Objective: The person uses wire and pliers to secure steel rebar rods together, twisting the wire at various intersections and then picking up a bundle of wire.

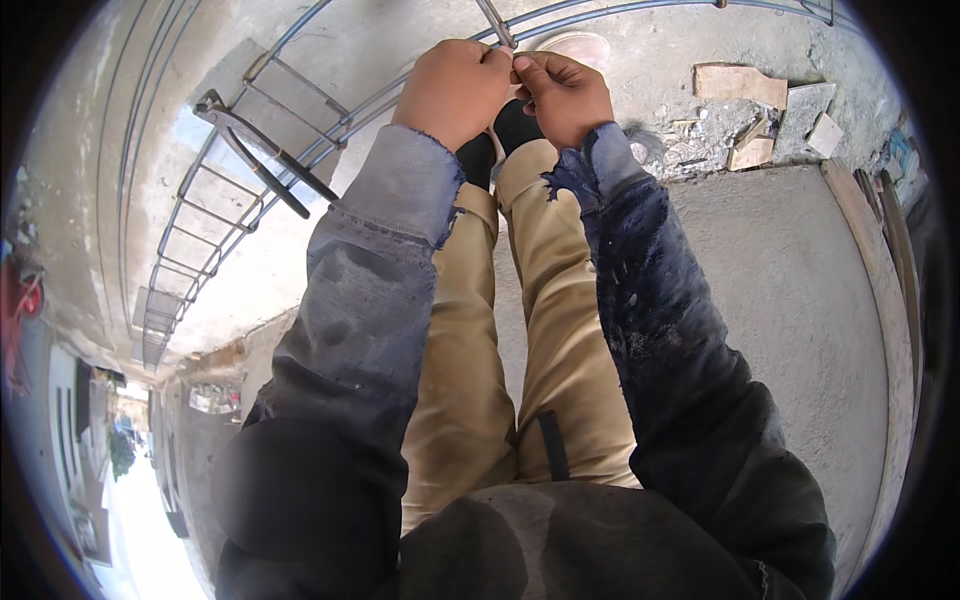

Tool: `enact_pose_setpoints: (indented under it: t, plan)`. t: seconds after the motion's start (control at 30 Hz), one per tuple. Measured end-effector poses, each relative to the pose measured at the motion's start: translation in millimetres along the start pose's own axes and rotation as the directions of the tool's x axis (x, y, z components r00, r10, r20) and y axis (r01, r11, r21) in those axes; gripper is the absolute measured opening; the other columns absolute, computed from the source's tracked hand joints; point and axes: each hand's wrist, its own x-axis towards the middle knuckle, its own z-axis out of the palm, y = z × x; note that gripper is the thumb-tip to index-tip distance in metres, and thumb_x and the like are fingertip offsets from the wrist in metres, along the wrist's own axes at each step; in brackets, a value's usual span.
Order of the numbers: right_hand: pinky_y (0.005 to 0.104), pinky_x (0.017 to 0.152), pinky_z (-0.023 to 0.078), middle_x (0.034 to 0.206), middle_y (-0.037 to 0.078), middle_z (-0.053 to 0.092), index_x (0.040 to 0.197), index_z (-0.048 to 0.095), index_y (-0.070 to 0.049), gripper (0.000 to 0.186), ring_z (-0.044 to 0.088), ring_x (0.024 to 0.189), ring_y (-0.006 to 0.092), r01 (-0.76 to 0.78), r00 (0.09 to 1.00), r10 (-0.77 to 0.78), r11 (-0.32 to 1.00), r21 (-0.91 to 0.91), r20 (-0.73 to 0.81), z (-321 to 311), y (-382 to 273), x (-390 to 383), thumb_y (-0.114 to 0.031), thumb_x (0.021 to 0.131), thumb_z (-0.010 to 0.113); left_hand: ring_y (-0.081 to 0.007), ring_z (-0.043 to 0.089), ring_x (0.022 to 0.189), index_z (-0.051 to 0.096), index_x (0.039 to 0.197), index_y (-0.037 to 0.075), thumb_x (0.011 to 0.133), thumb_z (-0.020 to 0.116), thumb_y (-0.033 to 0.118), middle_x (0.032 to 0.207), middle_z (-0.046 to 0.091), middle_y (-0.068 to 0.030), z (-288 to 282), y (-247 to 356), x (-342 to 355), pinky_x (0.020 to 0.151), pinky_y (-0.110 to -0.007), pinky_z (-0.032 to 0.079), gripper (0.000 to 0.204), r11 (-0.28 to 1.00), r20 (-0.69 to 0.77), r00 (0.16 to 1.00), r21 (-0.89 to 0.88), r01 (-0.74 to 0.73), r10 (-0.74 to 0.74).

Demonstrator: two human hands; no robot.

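My left hand (455, 95) is closed, its back toward me and its fingers curled out of sight. Against it, my right hand (565, 98) pinches with thumb and forefinger. Whatever sits between the fingertips is too small to make out. Both hands are at a rebar cage (205, 212) of long steel bars with square stirrups, right beside a stirrup bar (494, 20). A pair of dark-handled pincers (262, 150) rests across the cage to the left of my left hand, with its jaws pointing away to the upper left.
Broken wood and tile pieces (750, 110) lie with rubble at the far right. Long boards (880, 290) run along the right edge. Loose steel rods (125, 130) lie at the left, beyond the cage. My black shoes stand on the concrete floor (780, 300) just below my hands.
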Motion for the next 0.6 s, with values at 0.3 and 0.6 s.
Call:
enact_pose_setpoints:
  t: [0.3, 0.6]
  plan:
    - [0.0323, 0.062, 0.050, 0.071, 0.012, 0.065, 0.085, 0.069, -0.004, 0.021, 0.063, 0.065, 0.0237, 0.049, 0.977, -0.148, 0.853, -0.519, -0.152, 2.7, -28.4, -8.3, -0.022, 0.079, 0.059, -0.0266, 0.055, 0.062, 0.056, 0.079, 0.004, 0.090, 0.048, 0.022, 0.069, 0.058, -0.0089, 81.8, -37.9, -7.1, 0.059, -0.034, 0.045, 0.022, 0.963, -0.502, 0.835, -0.015, -0.268, 0.224]
    - [0.0415, 0.064, 0.048, 0.070, 0.016, 0.060, 0.076, 0.066, -0.001, 0.017, 0.057, 0.064, 0.0335, 0.379, 0.759, -0.644, 0.317, -0.870, 0.096, 23.1, -33.7, -23.1, -0.016, 0.077, 0.058, -0.0257, 0.057, 0.070, 0.056, 0.090, 0.003, 0.090, 0.048, 0.020, 0.079, 0.059, -0.0151, 136.9, 3.7, 11.3, 0.062, -0.036, 0.045, 0.019, 0.611, -0.614, 0.766, -0.685, -0.397, -0.191]
